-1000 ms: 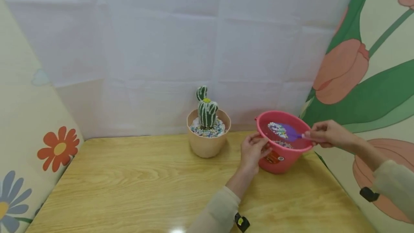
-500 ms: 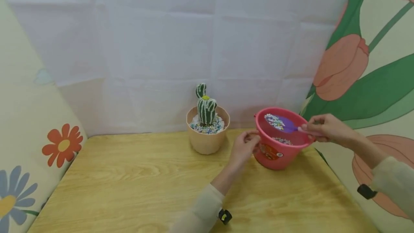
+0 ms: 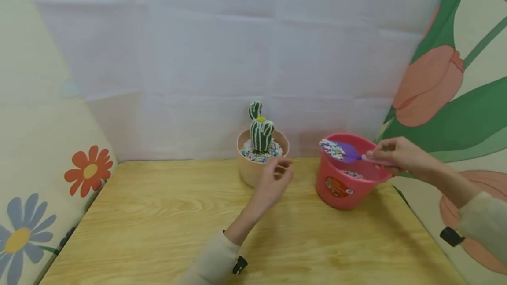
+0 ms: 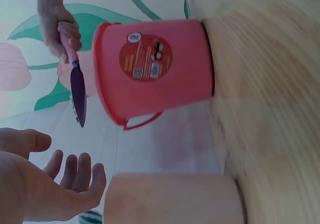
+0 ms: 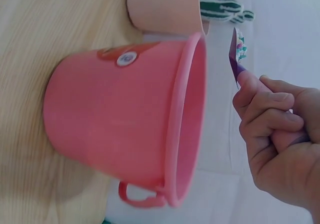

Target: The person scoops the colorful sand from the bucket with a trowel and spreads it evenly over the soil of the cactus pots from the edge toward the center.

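Observation:
My right hand point(image 3: 400, 156) grips the pink handle of a small purple shovel point(image 3: 348, 152). Its blade carries a heap of colourful beads point(image 3: 332, 148) over the far left rim of a pink bucket point(image 3: 343, 192). More loose beads show inside the bucket. My left hand point(image 3: 273, 181) holds nothing, its fingers loosely bent, in front of a peach flowerpot point(image 3: 246, 168). In that pot stands a green and white knitted cactus point(image 3: 261, 135) among beads. The left wrist view shows the left hand point(image 4: 45, 184) beside the pot, with the shovel point(image 4: 78, 91) farther off.
Both pot and bucket stand on a wooden table point(image 3: 166, 214) close to its back edge. A white cloth point(image 3: 206, 65) hangs behind them. Flower-painted panels point(image 3: 428, 96) rise at either side.
My left hand has let go of the bucket's rim and moved left to the flowerpot. The right hand has raised the loaded shovel from inside the bucket and shifted it left to the rim.

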Tool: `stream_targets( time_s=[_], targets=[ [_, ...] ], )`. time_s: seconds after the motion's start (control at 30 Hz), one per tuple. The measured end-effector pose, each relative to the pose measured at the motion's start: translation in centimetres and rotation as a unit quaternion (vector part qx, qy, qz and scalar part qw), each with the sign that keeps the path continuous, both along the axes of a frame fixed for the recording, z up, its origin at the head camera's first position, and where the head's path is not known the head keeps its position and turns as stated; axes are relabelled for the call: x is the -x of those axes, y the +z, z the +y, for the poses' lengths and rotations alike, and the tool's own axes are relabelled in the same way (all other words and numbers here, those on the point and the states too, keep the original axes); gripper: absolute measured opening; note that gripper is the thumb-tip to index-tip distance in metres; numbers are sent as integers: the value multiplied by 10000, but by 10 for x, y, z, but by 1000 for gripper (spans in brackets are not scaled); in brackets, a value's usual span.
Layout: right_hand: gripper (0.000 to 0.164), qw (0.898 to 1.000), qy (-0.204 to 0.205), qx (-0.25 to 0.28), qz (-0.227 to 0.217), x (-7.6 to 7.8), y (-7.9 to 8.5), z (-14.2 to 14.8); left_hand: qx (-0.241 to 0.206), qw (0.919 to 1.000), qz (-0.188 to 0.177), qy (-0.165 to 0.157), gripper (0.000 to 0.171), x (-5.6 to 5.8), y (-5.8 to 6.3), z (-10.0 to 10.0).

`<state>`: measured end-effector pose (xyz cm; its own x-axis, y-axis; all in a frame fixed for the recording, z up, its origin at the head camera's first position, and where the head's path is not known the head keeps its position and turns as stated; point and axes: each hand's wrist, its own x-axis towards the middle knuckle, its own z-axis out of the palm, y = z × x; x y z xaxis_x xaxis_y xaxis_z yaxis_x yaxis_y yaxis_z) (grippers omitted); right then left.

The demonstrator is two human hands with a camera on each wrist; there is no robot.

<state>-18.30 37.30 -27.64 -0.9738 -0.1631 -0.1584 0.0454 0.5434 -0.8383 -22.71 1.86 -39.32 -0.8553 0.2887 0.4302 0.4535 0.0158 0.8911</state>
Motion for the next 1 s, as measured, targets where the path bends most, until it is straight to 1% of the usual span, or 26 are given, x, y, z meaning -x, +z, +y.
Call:
stream_targets(
  time_s=[0.1, 0.17, 0.27, 0.33, 0.4, 0.47, 0.57, 0.63, 0.73, 0.8, 0.9, 1.0],
  targets=[
    [43, 9999, 104, -113, 45, 3, 2, -9, 0, 9993, 248, 287, 21, 5, 5, -17],
    [42, 9996, 141, -233, 87, 6, 4, -16, -26, 9980, 366, 511, 21, 11, 9, -29],
    [41, 9991, 151, -387, 107, 12, 5, -28, -62, 9953, 405, 879, 23, 21, 15, -48],
    [42, 9988, 146, -462, 99, 16, 6, -38, -77, 9923, 404, 1170, 24, 30, 16, -59],
    [44, 9986, 147, -515, 48, 21, 7, -47, -54, 9876, 426, 1511, 26, 39, 13, -70],
    [46, 9983, 166, -563, 3, 26, 7, -55, -32, 9821, 468, 1822, 26, 48, 7, -78],
    [47, 9976, 264, -641, -31, 32, 8, -66, -48, 9758, 387, 2152, 26, 59, -4, -87],
    [46, 9967, 354, -730, 13, 36, 9, -73, -135, 9747, 225, 2218, 28, 65, -10, -91],
    [46, 9958, 463, -795, 27, 42, 9, -82, -328, 9756, -242, 2158, 34, 71, -17, -94],
    [47, 9956, 508, -788, 3, 46, 9, -89, -502, 9763, -623, 2009, 40, 73, -20, -95],
    [45, 9959, 561, -708, -42, 52, 7, -99, -726, 9759, -1167, 1694, 48, 76, -24, -95],
    [42, 9956, 636, -682, -88, 57, 3, -110, -827, 9760, -1472, 1377, 53, 78, -28, -93]
  ],
)
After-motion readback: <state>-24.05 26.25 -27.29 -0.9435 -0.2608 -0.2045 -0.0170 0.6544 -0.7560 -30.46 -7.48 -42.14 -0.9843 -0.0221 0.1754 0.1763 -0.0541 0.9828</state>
